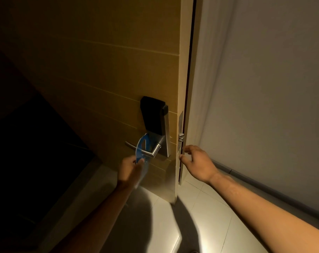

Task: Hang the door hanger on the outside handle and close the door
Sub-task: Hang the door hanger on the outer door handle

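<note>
While the door (107,79) stands ajar ahead of our hands, our right hand (196,162) curls loosely on its edge just below the latch (181,136); left of it, our left hand (130,169) pinches the blue door hanger (140,150), looped over the handle (149,152).

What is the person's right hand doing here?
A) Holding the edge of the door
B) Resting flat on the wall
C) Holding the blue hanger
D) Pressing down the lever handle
A: the right hand has its fingertips on the door's edge, below the latch.
</note>
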{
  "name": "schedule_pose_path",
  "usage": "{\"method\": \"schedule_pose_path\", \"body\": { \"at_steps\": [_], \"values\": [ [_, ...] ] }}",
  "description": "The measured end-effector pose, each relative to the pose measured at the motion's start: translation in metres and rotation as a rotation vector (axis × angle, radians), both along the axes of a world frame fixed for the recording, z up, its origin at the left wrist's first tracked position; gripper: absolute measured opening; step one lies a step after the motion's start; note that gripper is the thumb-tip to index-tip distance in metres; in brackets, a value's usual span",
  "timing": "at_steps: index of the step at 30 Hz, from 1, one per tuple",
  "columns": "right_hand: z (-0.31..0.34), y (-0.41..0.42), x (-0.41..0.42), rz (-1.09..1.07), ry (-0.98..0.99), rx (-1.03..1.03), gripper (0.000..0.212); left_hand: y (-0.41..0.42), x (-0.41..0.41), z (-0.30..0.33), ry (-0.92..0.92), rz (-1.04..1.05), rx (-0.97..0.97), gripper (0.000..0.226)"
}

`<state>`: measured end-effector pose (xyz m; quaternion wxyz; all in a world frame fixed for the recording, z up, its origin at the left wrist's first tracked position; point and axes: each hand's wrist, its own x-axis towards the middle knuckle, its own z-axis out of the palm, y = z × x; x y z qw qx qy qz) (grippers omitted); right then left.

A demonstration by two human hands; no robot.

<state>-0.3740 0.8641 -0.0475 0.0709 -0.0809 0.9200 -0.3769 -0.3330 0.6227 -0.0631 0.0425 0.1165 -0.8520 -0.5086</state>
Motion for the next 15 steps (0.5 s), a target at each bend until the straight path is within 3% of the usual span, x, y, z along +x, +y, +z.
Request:
{"method": "schedule_pose_path", "body": {
  "at_steps": [6,9,12,15],
  "values": [
    [0.001,-0.012,0.010,0.066,-0.020,-0.031,0.034,0.035,0.011,0.005,-0.058,-0.009,-0.244,0.029],
    [0.003,-0.018,0.016,0.111,-0.073,-0.059,0.029,0.052,0.022,0.015,0.038,-0.234,-0.441,0.009],
    [0.002,-0.025,0.021,0.195,-0.139,-0.073,0.035,0.064,0.024,0.020,-0.049,-0.084,-0.404,0.031],
    [-0.002,-0.031,0.026,0.271,-0.187,-0.093,0.043,0.076,0.025,0.012,-0.035,-0.019,-0.501,0.047]
  ]
}}
